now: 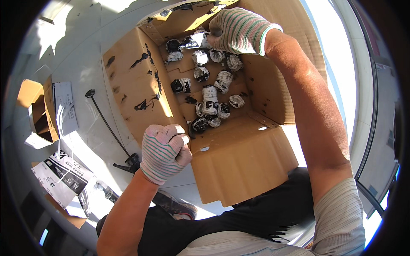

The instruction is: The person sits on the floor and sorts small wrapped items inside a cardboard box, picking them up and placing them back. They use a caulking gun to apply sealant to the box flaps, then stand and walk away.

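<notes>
On pale floor tiles [87, 68], an open brown carton [30, 91] sits near a white-and-black printed carton [62, 175].

The floor [87, 66] is made of large, pale grey tiles, and thin joints [101, 30] run between them. Strong sunlight makes bright white patches [55, 27] on it at the upper left, with soft grey shadow beside them. Along the right side there is a pale strip [363, 85], bordered by a dark edge [375, 81]. Beyond this edge stands a greyish surface [384, 109]; whether it is glass or wall, one cannot tell.
</notes>
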The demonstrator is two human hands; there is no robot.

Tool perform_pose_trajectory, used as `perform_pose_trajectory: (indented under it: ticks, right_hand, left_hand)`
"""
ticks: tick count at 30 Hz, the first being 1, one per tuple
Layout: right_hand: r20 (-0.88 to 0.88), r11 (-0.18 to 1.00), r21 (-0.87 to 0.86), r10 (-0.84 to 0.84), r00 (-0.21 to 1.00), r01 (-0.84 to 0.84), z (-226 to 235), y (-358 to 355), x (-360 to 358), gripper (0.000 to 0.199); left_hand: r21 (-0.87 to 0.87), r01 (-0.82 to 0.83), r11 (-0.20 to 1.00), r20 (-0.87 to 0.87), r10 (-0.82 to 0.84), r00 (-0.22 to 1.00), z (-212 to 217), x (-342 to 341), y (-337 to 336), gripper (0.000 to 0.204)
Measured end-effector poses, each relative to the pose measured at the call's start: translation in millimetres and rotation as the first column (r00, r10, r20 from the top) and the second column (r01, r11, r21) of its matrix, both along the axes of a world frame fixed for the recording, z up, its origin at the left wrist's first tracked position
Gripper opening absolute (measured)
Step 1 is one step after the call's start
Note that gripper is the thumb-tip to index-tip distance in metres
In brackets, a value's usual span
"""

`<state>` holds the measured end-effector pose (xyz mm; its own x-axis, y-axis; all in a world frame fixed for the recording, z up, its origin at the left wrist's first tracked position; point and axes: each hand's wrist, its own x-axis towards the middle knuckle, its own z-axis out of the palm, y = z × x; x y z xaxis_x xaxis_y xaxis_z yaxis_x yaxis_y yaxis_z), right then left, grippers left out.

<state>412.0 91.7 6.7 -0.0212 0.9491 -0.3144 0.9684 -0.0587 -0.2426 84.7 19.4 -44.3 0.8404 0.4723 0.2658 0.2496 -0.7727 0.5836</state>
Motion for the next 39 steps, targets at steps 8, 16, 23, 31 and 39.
perform_pose_trajectory:
  ticks: [8,16,23,31,39]
  right_hand:
    - [-0.080,0.885,-0.443,0.122,0.989,-0.145,-27,-14,-52,0.038]
    - [0.036,0.734,-0.644,0.310,0.950,-0.216,-23,-33,-94,0.044]
    - [0.086,0.724,-0.592,0.495,0.865,-0.355,-62,-51,-100,0.044]
    - [0.090,0.776,-0.572,0.379,0.921,-0.264,-35,-36,-82,0.033]
    - [0.104,0.863,-0.476,0.247,0.963,-0.170,-37,-33,-61,0.031]
  left_hand:
    - [-0.009,0.001,1.000,-0.034,-0.001,0.999,1,-3,1,0.026]
    - [0.033,-0.022,0.999,0.006,0.021,1.000,-3,-2,-1,0.027]
    - [0.037,-0.026,0.999,0.028,0.025,0.999,-6,-1,-2,0.030]
    - [0.042,-0.024,0.999,0.020,0.023,1.000,-5,-1,-2,0.030]
    - [0.053,-0.021,0.998,0.038,0.019,0.999,-8,0,-3,0.028]
